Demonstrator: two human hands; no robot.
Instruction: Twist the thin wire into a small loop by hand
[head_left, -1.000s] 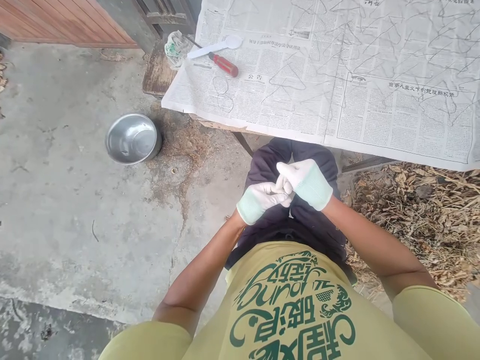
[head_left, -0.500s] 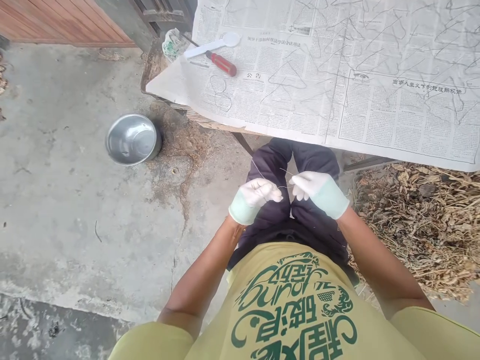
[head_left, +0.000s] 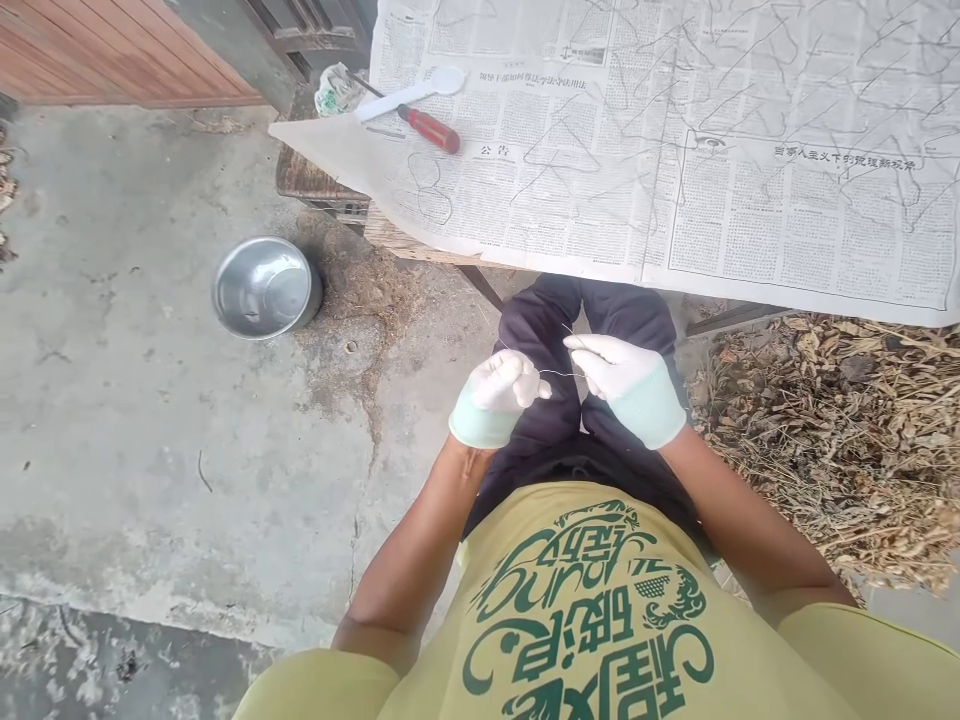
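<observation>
Both hands wear white gloves with pale green cuffs and are held above my lap. My left hand is closed around a thin wire. The wire spans the small gap to my right hand, whose fingers pinch it. One wire end pokes up past the right fingertips, and another rises faintly above the left fist. On the newspaper in front of me lie several bent wire shapes. A looped wire piece rests near the paper's left front part.
A red-handled screwdriver and a white plastic spoon lie at the table's left, by a crumpled bag. On the concrete floor stands a metal pot. Dry leaves are heaped at the right.
The view has shifted slightly. My right fingers have moved up and closer over the wire, their grip changing. At the table's left corner the newspaper edge has lifted.
</observation>
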